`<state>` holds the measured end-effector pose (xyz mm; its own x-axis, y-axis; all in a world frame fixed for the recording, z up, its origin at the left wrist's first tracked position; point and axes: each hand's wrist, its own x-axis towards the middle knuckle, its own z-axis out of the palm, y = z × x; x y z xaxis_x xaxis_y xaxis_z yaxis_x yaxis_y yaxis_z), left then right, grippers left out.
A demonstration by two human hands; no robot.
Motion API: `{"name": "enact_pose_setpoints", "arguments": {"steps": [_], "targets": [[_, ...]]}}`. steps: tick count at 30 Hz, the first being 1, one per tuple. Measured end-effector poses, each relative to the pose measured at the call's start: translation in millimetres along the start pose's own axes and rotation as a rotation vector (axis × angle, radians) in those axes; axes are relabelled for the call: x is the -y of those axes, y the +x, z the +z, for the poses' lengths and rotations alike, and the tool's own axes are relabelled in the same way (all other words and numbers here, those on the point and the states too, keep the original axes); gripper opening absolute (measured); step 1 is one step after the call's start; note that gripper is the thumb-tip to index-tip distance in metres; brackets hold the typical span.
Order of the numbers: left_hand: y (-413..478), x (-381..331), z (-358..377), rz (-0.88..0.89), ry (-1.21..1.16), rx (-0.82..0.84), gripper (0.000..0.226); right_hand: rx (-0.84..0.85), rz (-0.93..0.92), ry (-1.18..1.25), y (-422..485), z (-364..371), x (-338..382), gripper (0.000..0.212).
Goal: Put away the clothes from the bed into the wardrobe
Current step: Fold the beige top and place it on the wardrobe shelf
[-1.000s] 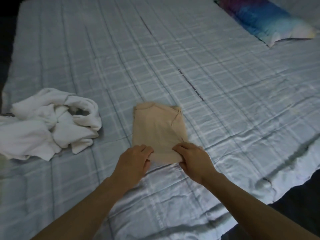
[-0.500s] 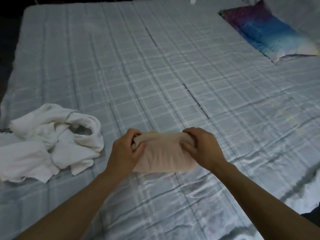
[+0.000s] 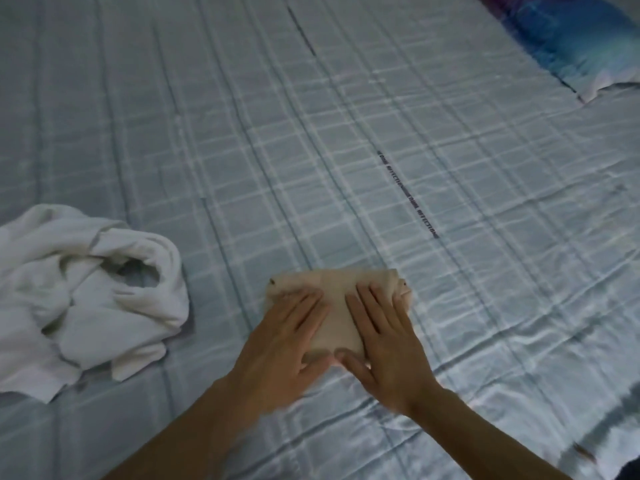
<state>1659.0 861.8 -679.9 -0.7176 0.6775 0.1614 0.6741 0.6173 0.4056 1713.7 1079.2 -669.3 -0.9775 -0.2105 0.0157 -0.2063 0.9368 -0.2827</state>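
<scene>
Head view: our left hand [image 3: 287, 337] and right hand [image 3: 384, 337] press flat, fingers straight, gripping nothing, on the folded beige garment [image 3: 337, 292] on the bed [image 3: 381, 116]. The white clothes [image 3: 93, 289] remain unfolded; no wardrobe visible.

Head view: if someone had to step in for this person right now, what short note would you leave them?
Left hand: flat, fingers straight, pressing on the beige garment.
Right hand: the same, beside the left one.
The beige garment lies folded small on the bed. The white clothes lie crumpled to its left, with neither hand on them.
Done: beige garment folded.
To do: fold the white clothes, then carry both to the wardrobe, which is not in view.
</scene>
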Motion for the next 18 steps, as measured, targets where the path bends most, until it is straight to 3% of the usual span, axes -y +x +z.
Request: {"name": "enact_pose_setpoints", "arguments": {"steps": [2,4,9,13,18], "targets": [[-0.4,12.0,7.4,0.025,0.025,0.145,0.098,0.044,-0.017,-0.015,3.7,7.2,-7.6,0.099],[0.7,16.7,10.9,0.051,0.077,0.191,0.104,0.073,-0.026,-0.041,7.3,8.9,-9.8,0.11],[1.0,6.9,1.5,0.067,0.19,0.061,0.082,0.039,-0.069,-0.14,3.2,0.5,-2.9,0.083],[20.5,-2.6,-14.1,0.061,0.312,-0.064,0.037,0.009,-0.042,-0.196,22.8,-14.9,-2.6,0.055],[45.3,-15.0,-78.3,0.056,0.38,-0.085,0.029,-0.016,-0.046,-0.155,51.9,-85.2,13.6,0.051]]}}
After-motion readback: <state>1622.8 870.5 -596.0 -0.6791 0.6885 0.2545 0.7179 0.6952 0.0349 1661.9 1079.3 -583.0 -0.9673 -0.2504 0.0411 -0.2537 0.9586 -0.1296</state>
